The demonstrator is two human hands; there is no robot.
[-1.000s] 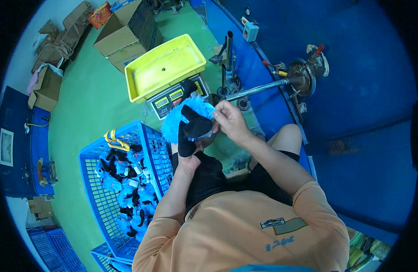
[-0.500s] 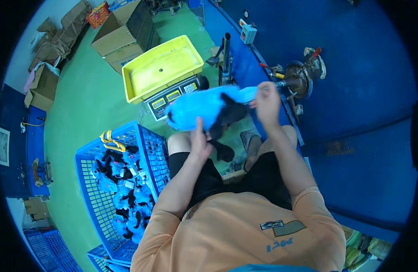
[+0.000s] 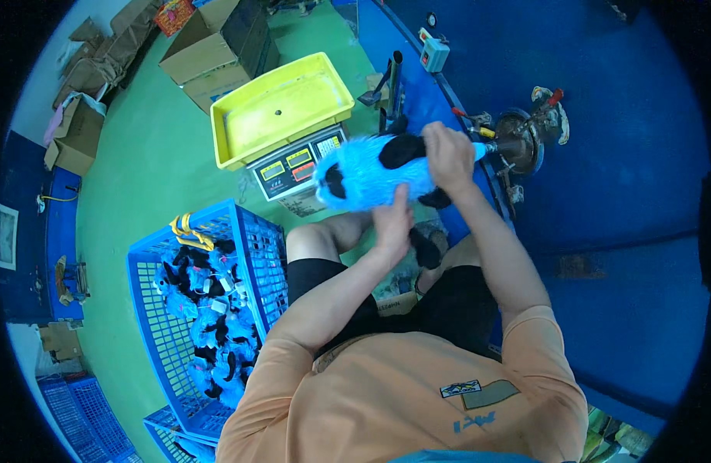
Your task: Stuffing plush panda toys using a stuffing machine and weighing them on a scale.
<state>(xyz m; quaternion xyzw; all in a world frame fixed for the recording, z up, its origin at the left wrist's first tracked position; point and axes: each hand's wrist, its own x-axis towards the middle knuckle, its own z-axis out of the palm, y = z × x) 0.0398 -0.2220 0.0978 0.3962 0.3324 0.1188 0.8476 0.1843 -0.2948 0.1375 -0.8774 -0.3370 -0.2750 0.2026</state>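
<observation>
A plump blue plush toy point(image 3: 367, 181) with black patches and limbs lies sideways over my knees. My right hand point(image 3: 450, 158) is closed around its right end. The blue fabric there narrows and meets the tip of a metal pipe point(image 3: 511, 145) on the blue machine; whether the pipe goes inside it, I cannot tell. My left hand point(image 3: 392, 224) holds the toy's underside, its thumb up against the fur. A dark limb of the toy hangs down between my legs.
Left of me a blue plastic crate point(image 3: 236, 270) holds several blue and black plush toys. Ahead, a yellow tray point(image 3: 282, 108) rests on a digital scale point(image 3: 286, 170). Behind it stands an open cardboard box point(image 3: 216, 54). The machine's blue wall point(image 3: 618, 185) rises on my right.
The toy has moved right, its right end now at the metal pipe. My right hand has shifted from its thin end to a fuller grip. My left hand has followed rightward.
</observation>
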